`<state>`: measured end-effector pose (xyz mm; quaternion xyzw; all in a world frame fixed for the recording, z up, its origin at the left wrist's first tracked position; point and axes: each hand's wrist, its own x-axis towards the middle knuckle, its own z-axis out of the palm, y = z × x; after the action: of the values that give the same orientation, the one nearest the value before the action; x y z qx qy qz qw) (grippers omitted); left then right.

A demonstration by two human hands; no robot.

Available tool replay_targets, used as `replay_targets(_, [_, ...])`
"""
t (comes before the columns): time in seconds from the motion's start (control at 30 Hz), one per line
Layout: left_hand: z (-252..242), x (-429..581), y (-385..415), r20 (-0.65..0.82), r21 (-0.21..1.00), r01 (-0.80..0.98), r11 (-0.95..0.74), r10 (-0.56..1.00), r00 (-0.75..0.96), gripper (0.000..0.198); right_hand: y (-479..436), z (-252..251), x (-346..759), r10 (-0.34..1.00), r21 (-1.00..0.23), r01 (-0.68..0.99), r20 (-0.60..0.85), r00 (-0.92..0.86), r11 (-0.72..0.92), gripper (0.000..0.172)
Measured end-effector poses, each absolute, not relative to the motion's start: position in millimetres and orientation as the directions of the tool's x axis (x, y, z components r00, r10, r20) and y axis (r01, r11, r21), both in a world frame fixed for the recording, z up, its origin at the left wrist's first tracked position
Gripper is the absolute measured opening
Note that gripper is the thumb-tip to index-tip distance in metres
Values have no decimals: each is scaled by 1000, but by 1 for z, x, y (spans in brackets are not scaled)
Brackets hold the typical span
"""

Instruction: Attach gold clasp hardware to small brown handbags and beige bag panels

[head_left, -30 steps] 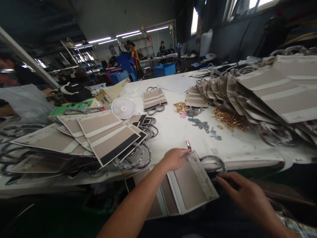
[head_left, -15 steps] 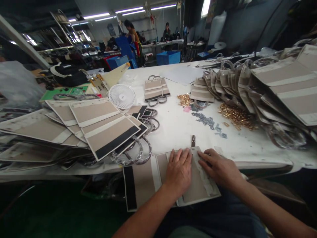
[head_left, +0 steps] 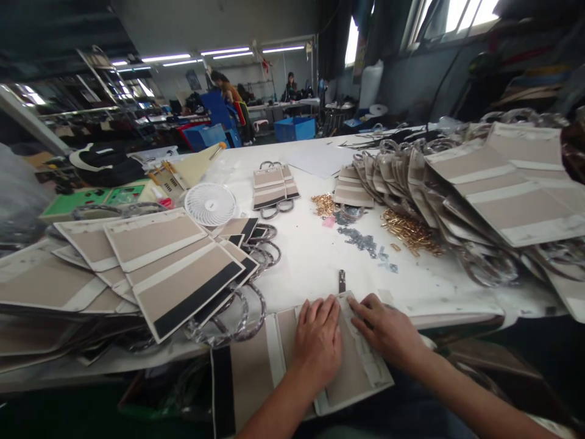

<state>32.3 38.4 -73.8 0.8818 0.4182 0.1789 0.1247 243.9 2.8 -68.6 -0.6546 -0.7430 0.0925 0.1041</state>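
Note:
A beige panel piece (head_left: 251, 372) with white strips and a black band lies at the table's front edge, partly overhanging it. My left hand (head_left: 319, 338) rests flat on its middle, fingers stretched forward. At the panel's right part, my right hand (head_left: 388, 326) touches the pale edge strip with its fingertips, fingers apart; nothing shows in its grip. A dark tab with a metal end (head_left: 342, 280) sticks out from the panel's far edge, beyond my hands.
Stacked beige panels with wrapped handles (head_left: 173, 262) lie left, more (head_left: 507, 177) right. Gold metal parts (head_left: 409, 231) and grey plates (head_left: 359, 239) lie mid-table. A white fan (head_left: 210, 205) stands left. Two people are in the background.
The camera view has shifted, so the table and panels appear lower and further left. Both hands keep nearly the same places on the panel.

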Motion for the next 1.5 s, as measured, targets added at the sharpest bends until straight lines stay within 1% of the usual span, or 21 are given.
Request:
replay_targets(0.13, [-74,34,44,216,338,704,-625,779,588,52,6,-66,243,992,-265,956,5,-130,126,43])
replay_targets(0.33, [-82,33,47,263,221,706,-673,738,621,52,9,-68,244,990,-255,958,-13,-138,130,44])
replay_targets(0.43, [-86,33,47,270,185,705,-684,726,633,52,9,-69,244,991,-275,953,-12,-137,128,44])
replay_targets(0.6, [-87,32,45,275,162,711,-684,723,633,51,7,-68,242,992,-327,938,-1,-124,116,45])
replay_targets(0.63, [-87,32,45,275,166,712,-682,726,631,50,9,-66,245,991,-349,928,2,-134,127,45])
replay_targets(0.7, [-88,32,45,277,179,711,-680,729,626,50,18,-62,258,990,-438,889,21,-143,137,40])
replay_targets(0.77, [-89,31,45,291,192,706,-682,727,623,50,34,-58,281,996,-520,849,48,-79,93,34])
replay_targets(0.8, [-90,30,45,297,199,702,-683,725,621,51,44,-56,296,998,-526,850,59,-13,42,32])
replay_targets(0.83, [-91,30,45,304,207,700,-683,725,618,52,55,-54,312,996,-489,872,63,60,-21,32])
replay_targets(0.87, [-92,30,44,310,214,698,-683,725,615,52,65,-54,327,989,-419,903,61,131,-94,31])
replay_targets(0.97, [-95,29,44,323,232,697,-679,729,603,54,91,-57,364,978,-308,932,23,206,-189,28])
replay_targets(1.1, [-94,29,43,301,265,693,-670,740,601,54,103,-68,381,980,-274,942,-22,197,-195,25])
replay_targets(1.23, [-93,30,42,277,304,689,-658,753,597,54,108,-66,383,987,-277,948,-44,153,-159,21])
replay_targets(1.3, [-93,29,41,276,326,687,-650,760,588,54,109,-57,380,991,-292,947,-57,119,-131,19])
replay_targets(1.37, [-93,29,41,270,352,681,-643,766,584,55,107,-44,368,994,-318,943,-74,75,-95,21])
replay_targets(1.43, [-92,29,40,261,377,673,-636,770,582,55,100,-30,345,991,-422,905,-132,-3,-54,26])
replay_targets(1.5, [-90,29,40,250,396,669,-629,775,581,55,91,-17,316,968,-584,812,-211,-136,-13,27])
